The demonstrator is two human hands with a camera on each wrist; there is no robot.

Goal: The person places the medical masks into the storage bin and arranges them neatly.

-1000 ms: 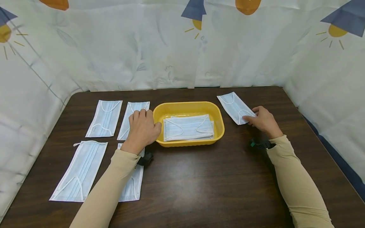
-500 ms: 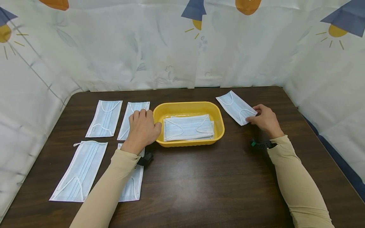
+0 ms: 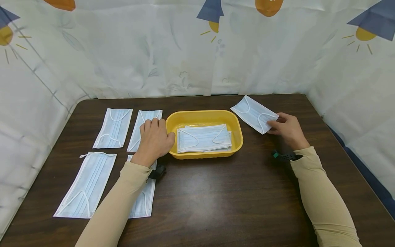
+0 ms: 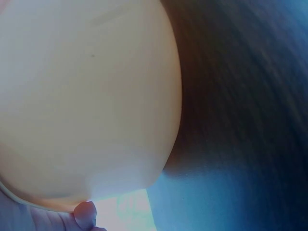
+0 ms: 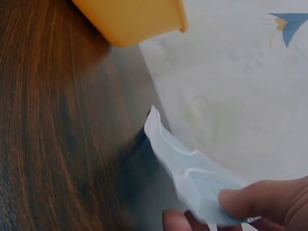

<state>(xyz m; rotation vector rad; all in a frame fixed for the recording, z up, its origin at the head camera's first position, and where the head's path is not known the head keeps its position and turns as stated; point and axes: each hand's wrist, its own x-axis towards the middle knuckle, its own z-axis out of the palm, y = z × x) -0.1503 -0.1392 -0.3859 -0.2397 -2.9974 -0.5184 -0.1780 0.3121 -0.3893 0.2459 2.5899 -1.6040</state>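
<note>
In the head view my right hand (image 3: 288, 130) pinches a light-blue face mask (image 3: 253, 114) by its near right end, right of the yellow basin (image 3: 204, 156). The right wrist view shows thumb and fingers on that mask (image 5: 192, 175), its far end reaching close over the table. My left hand (image 3: 155, 139) grips the basin's left rim, thumb over the edge. Seen from the left wrist, the basin wall (image 4: 96, 106) fills much of the frame and a fingertip (image 4: 85, 215) shows at its edge. Inside the basin lies a small stack of masks (image 3: 205, 138).
Left of the basin, several more face masks lie flat on the dark wooden table (image 3: 216, 206), among them a mask at the back left (image 3: 112, 128) and a larger-looking one nearer (image 3: 86, 185). My left forearm partly covers others. A white patterned curtain (image 3: 123, 51) surrounds the table.
My right hand has shifted the pinched mask slightly left and back, tilting its far end toward the basin. The left hand and the basin have stayed where they were.
</note>
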